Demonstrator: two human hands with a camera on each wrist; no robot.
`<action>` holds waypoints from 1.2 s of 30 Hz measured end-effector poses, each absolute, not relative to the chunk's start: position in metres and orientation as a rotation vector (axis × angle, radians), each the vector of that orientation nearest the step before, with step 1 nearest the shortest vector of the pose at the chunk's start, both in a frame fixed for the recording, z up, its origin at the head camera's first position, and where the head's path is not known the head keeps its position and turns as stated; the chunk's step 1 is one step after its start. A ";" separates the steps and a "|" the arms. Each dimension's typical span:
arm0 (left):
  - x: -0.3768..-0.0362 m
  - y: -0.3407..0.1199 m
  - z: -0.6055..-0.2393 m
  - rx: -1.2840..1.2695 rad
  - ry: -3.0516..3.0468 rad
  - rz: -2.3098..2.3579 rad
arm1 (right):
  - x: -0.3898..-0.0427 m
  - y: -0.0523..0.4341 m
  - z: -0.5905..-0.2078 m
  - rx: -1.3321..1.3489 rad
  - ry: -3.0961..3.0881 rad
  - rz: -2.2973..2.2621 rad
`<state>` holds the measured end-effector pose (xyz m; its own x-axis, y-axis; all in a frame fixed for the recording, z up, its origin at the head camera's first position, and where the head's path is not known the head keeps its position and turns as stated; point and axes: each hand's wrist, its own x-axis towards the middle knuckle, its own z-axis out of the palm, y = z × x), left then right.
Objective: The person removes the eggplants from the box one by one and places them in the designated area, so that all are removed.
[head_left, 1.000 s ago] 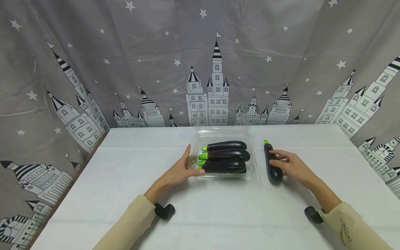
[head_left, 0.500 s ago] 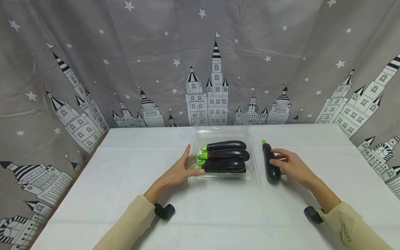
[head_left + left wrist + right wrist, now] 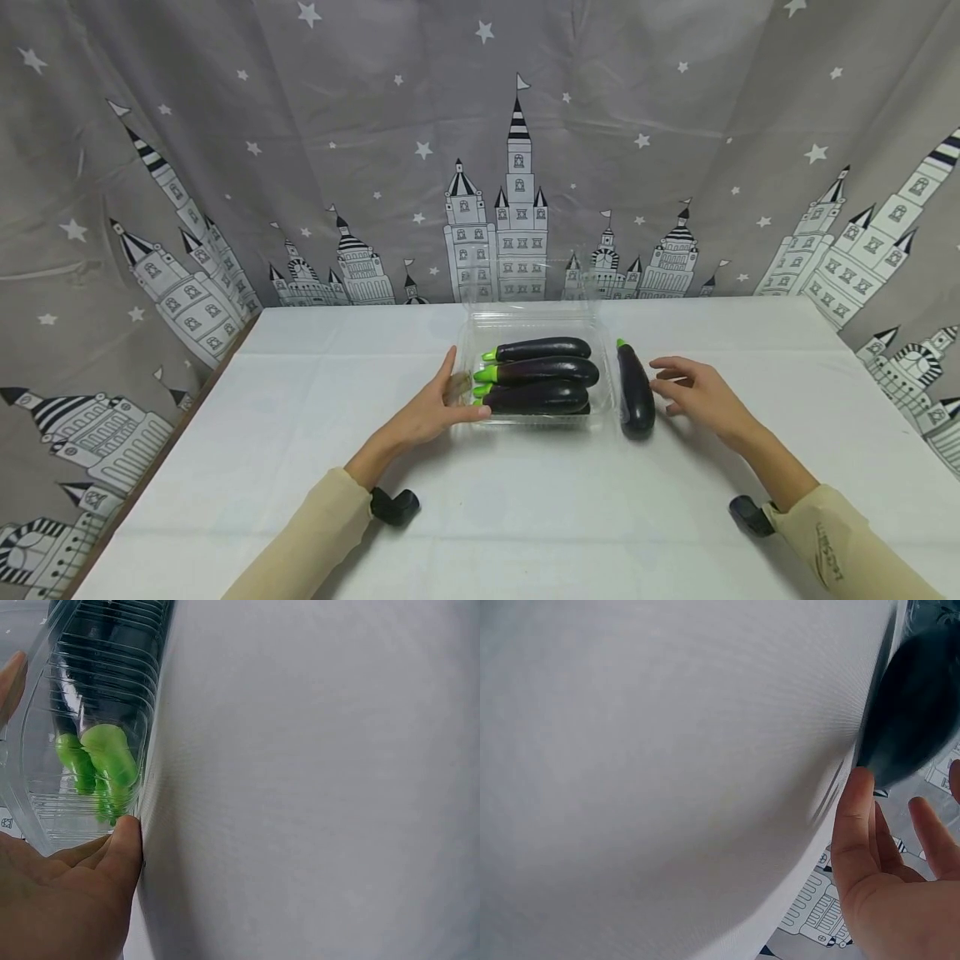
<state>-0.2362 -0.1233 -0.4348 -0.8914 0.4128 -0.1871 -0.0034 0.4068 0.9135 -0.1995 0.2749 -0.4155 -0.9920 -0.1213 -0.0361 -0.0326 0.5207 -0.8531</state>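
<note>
1 eggplant just left of right grip, apart.

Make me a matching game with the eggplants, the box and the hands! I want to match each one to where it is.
Things:
1. loose eggplant
2. clear plastic box
3. left hand
4. right hand

Places:
A. touching the box's left end
B. on the tablecloth, just right of the box
C. open, right of the loose eggplant
D. mid-table, holding eggplants

Pairs: 1-B, 2-D, 3-A, 4-C
</note>
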 end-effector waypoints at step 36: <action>-0.238 -0.124 -0.437 0.351 2.306 1.465 | -0.202 0.274 -0.419 -0.237 2.622 -1.435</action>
<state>-0.2377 -0.1237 -0.4370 -0.8948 0.4061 -0.1855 0.0046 0.4238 0.9057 -0.2017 0.2736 -0.4193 -0.9773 -0.2059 -0.0492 -0.0695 0.5318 -0.8440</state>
